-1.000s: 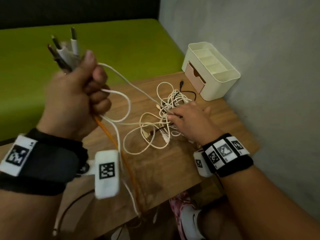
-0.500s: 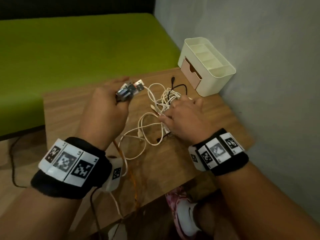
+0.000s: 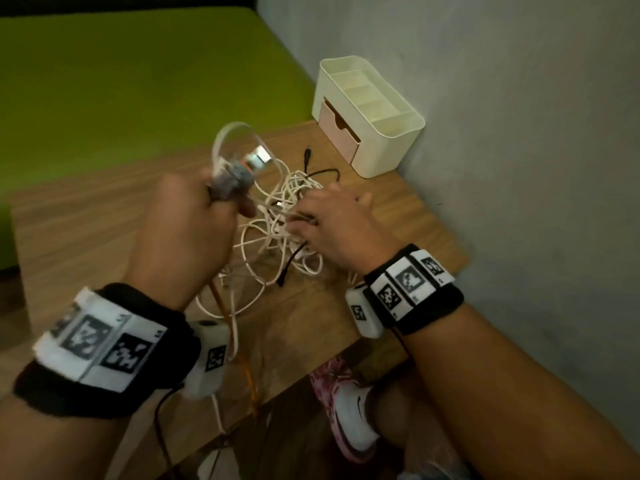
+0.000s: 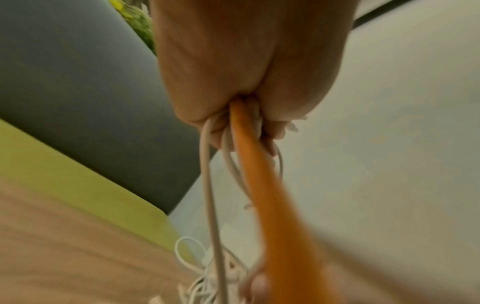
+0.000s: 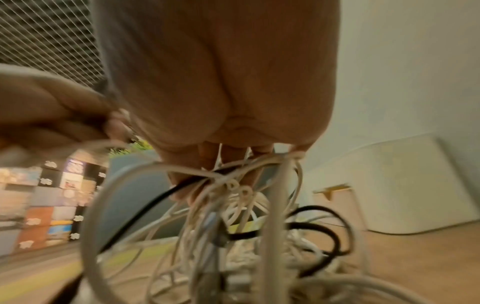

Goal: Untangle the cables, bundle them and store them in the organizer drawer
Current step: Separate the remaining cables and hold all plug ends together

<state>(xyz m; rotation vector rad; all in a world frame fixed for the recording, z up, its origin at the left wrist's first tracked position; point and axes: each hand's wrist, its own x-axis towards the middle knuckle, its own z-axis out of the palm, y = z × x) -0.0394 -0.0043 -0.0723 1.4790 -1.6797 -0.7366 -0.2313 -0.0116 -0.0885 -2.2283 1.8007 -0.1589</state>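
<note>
A tangle of white and black cables (image 3: 277, 233) lies on the wooden table (image 3: 104, 216). My left hand (image 3: 204, 216) is a fist round several cable ends, with their plugs (image 3: 247, 168) sticking out above the knuckles and a white loop arching over them. In the left wrist view an orange cable (image 4: 259, 185) and white strands run down out of that fist (image 4: 246, 115). My right hand (image 3: 329, 223) sits on the tangle, fingers (image 5: 207, 164) hooked among its strands (image 5: 233, 205). The cream organizer (image 3: 391, 147) stands at the far right corner, its pink drawer (image 3: 341, 133) closed.
A grey wall (image 3: 519, 133) runs along the table's right edge, close behind the organizer. A green bench (image 3: 121, 81) lies beyond the far edge. The orange cable (image 3: 249, 375) and white ones hang over the near edge, above my shoe (image 3: 349, 410).
My left hand has come down from high on the left to just beside the tangle, still gripping the plug ends. The right hand has stayed on the tangle.
</note>
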